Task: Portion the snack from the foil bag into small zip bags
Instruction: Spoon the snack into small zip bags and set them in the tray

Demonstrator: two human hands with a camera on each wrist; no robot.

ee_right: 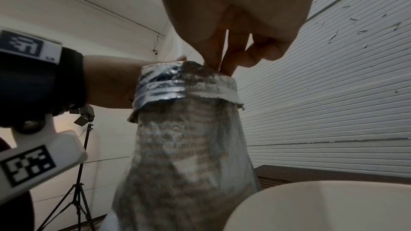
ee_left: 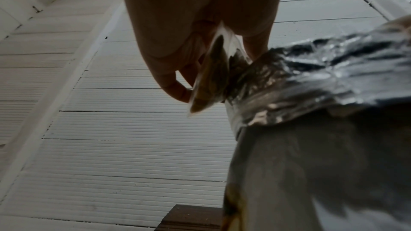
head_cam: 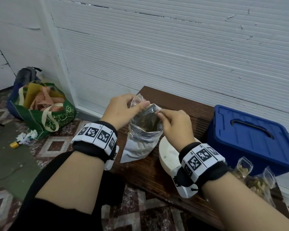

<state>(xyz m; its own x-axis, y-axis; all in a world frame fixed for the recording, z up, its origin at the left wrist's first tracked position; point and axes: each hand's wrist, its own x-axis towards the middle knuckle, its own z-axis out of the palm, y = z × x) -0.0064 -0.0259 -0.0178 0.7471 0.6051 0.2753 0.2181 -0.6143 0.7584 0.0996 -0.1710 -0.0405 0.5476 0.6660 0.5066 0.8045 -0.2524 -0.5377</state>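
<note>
One blue lidded bin [head_cam: 247,139] and one foil bag [head_cam: 140,144] stand on the brown bench [head_cam: 182,104]. Left hand [head_cam: 122,110] pinches one small zip bag [head_cam: 137,101] over its mouth; right hand [head_cam: 175,125] pinches the same mouth. Three filled zip bags [head_cam: 254,179] lie right.

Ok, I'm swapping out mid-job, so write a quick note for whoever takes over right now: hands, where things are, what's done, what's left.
Left hand: pinches a small zip bag at the foil bag's mouth.
Right hand: fingers pinch something at the foil bag rim; what exactly is unclear.
Foil bag stands open, top rolled down, on the brown bench, with snack still inside.
White bowl sits beside it, under the right wrist.
Done: several filled zip bags lie on the bench by the blue box.
Left: finish this zip bag, seal it, and portion the rest.
</note>
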